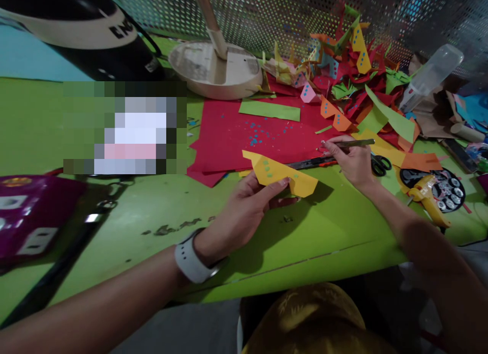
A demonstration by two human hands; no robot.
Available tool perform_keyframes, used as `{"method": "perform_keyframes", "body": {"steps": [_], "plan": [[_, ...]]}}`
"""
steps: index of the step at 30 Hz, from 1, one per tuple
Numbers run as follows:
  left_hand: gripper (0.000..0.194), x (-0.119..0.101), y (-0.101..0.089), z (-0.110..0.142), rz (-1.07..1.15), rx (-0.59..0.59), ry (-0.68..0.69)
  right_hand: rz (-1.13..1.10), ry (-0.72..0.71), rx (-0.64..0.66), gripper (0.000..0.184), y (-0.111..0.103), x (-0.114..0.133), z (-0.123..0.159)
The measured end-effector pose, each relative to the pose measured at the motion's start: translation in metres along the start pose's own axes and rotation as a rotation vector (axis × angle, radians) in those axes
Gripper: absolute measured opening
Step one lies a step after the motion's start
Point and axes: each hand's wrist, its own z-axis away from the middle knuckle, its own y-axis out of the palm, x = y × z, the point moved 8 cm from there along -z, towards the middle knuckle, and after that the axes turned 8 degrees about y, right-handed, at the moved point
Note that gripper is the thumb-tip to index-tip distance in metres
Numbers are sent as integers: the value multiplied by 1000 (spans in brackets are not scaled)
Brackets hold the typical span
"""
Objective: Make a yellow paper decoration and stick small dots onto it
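Observation:
My left hand [247, 206], with a pale watch strap at the wrist, pinches a yellow paper cutout [274, 175] between thumb and fingers. Green dots sit on the cutout, mostly toward its left part; it is held above the table. To the right, my right hand [353, 161] is closed around slim metallic tweezers [358, 142], whose tips point left over the red paper [229, 135]. Tiny blue dots [254, 135] are scattered on that paper. A green paper strip [270, 110] lies across its far part.
Black-handled scissors [381, 165] lie beside my right hand. Right of them are a yellow glue gun [430, 199] and a round black palette [455, 191]. Behind lies a heap of colored cutouts [343, 64], near a white round dish [236, 85]. A purple box [34, 217] stands left.

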Motion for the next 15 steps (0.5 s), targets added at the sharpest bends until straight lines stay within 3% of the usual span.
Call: {"method": "perform_keyframes", "body": {"steps": [3, 7, 15], "plan": [[28, -1, 2, 0, -7, 12, 13, -17, -111, -137, 21, -12, 14, 7], [29, -4, 3, 0, 3, 18, 33, -72, -191, -175, 14, -19, 36, 27], [34, -4, 3, -2, -5, 35, 41, -14, -388, -106, 6, -10, 76, 77]]}}
